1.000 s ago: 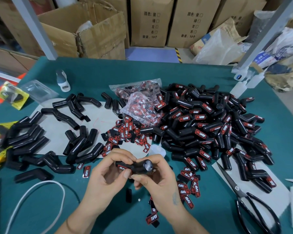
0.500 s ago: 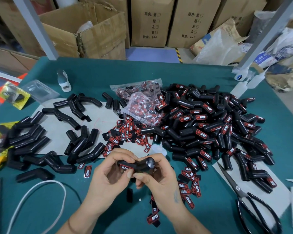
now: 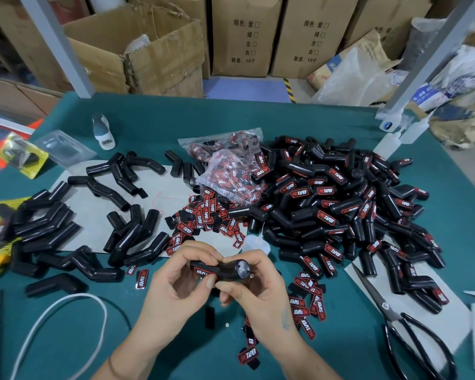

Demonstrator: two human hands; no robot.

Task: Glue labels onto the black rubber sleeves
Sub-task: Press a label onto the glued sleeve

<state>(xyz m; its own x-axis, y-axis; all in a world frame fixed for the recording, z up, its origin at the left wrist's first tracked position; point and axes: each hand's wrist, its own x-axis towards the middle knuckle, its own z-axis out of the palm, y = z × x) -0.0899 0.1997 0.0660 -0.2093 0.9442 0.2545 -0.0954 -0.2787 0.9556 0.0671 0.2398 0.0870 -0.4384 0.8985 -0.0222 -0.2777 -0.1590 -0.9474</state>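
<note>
Both hands hold one black rubber sleeve [image 3: 225, 270] above the table's near middle. My left hand [image 3: 176, 286] grips its left end, thumb by a red-and-black label [image 3: 202, 272] on the sleeve. My right hand [image 3: 255, 289] pinches the right end, whose round cap faces me. Unlabelled sleeves [image 3: 132, 237] lie at the left on grey card. A big heap of labelled sleeves [image 3: 340, 204] fills the right. Loose labels [image 3: 203, 215] lie in the middle and more labels [image 3: 307, 300] by my right hand.
A clear bag of labels [image 3: 231, 174] sits mid-table. Black scissors [image 3: 412, 333] lie at the near right. Small white glue bottles [image 3: 387, 145] stand at the far right, another bottle [image 3: 103, 131] at the far left. A white cord [image 3: 66, 311] loops at the near left.
The hands and the sleeve have hardly moved; the sleeve has tilted slightly, its capped right end a little higher.
</note>
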